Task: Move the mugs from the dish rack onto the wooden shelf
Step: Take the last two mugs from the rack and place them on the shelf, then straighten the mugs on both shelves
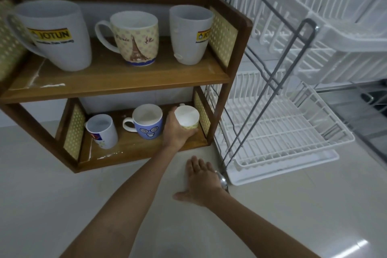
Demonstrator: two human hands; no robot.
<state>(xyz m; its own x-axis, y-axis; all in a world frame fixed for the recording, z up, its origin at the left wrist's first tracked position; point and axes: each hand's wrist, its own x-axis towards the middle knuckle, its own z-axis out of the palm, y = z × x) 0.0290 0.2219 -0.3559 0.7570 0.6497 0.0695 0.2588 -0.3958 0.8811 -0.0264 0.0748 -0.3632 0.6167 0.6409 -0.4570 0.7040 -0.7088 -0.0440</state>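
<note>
The wooden shelf (117, 78) stands on a pale surface (62, 205), and everything else places itself against it. On its upper board stand three mugs: a large white Jotun mug (55, 35) at the left end, a yellow Paris mug (136, 37) with an Eiffel Tower print in the middle, its handle pointing left, and a second white Jotun mug (189, 34) at the right end, close to the shelf's perforated side panel. On the lower board, a small white mug (103, 131) sits at the left and leans a little, a blue face mug (148, 121) stands in the middle with its handle to the left, and at the right end the left hand (174, 132) is wrapped around a small yellow-patterned mug (187, 117), fingers under and around its body, the mug tilted with its mouth toward the camera, inside the lower compartment just beside the right panel. Whether the mug's base touches the board cannot be told. The right hand (202, 180) lies flat and open on the surface in front of the shelf's right corner, holding nothing. Just right of the shelf stands the white wire dish rack (282, 128), both tiers bare of mugs.
</note>
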